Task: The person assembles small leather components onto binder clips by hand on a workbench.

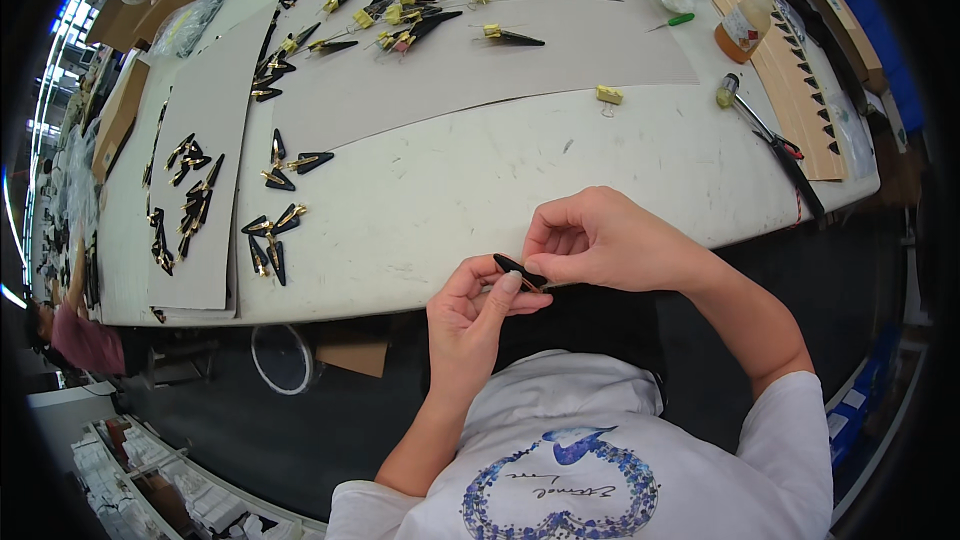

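Close to the table's near edge, my left hand (466,312) pinches a black, tapered hair clip (510,267) between thumb and fingers. My right hand (600,245) meets it at the clip's right end, thumb and forefinger pressed together there; what exactly they grip is hidden. Left of my hands, several black hair clips with gold metal ends (277,258) lie loose on the white table (420,190). Farther off, more black clips (517,37) have yellow binder clips clamped on them. A single yellow binder clip (609,95) rests beyond my right hand.
Grey cardboard sheets (620,50) cover the far and left table. At right lie a hammer (745,105), a green-handled tool (681,19), an amber bottle (742,32) and a tan board with black clips along it (780,80). Another person (88,340) sits at far left.
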The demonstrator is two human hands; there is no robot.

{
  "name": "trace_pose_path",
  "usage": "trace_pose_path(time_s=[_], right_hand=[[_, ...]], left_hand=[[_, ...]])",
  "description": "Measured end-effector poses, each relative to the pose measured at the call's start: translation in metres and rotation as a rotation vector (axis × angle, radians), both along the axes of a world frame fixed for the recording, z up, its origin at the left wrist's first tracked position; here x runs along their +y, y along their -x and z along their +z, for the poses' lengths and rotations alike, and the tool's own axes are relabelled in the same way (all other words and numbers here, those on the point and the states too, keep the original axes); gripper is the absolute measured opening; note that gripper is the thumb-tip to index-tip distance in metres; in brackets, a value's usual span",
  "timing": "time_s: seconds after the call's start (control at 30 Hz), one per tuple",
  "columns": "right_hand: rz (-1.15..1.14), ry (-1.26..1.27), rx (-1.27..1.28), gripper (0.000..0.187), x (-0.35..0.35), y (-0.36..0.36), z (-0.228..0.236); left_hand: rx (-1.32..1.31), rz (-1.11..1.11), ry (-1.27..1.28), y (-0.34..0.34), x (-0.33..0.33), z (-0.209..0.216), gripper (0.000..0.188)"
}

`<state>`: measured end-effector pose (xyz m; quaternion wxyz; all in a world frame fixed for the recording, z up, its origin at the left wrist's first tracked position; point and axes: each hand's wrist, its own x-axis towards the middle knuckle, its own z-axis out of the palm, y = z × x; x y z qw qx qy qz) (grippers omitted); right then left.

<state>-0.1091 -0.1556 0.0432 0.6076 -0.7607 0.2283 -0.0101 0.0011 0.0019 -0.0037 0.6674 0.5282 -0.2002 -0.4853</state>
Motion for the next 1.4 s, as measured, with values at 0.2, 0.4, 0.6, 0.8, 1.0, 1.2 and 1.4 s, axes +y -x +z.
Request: trace_pose_path(time_s=[0.2,0.4,0.6,0.8,1.0,1.2,1.4], right_hand=[[0.042,0.086,0.007,0.013,-0.001,0.000,0.004],[-0.198,-0.298,-0.198,0.018,0.016,0.014,-0.013],[-0.198,0.207,-0.296,0.016,0.041,0.013,0.008],[-0.265,0.038,-0.298,0.010,0.043,0.013,0.001],[-0.399,-0.395,-0.491,0.007,0.038,0.007,0.005],[-0.444,-0.011,-0.518,0.015,0.034,0.010,0.007],[-0.378,0.109,-0.446,0.011,0.041,0.011,0.012]], left_hand=[[-0.027,-0.004,0.010,-0.001,-0.004,0.003,0.014],[0.109,0.035,0.021,-0.003,-0.006,0.011,0.014],[0.118,0.067,0.149,-0.001,-0.006,0.015,0.012],[0.022,0.124,0.196,0.010,-0.015,0.020,0.011],[0.139,0.137,0.271,0.008,-0.026,0.025,0.027],[0.197,0.116,0.268,0.005,-0.029,0.037,0.031],[-0.024,0.165,0.275,0.005,-0.010,0.035,0.022]])
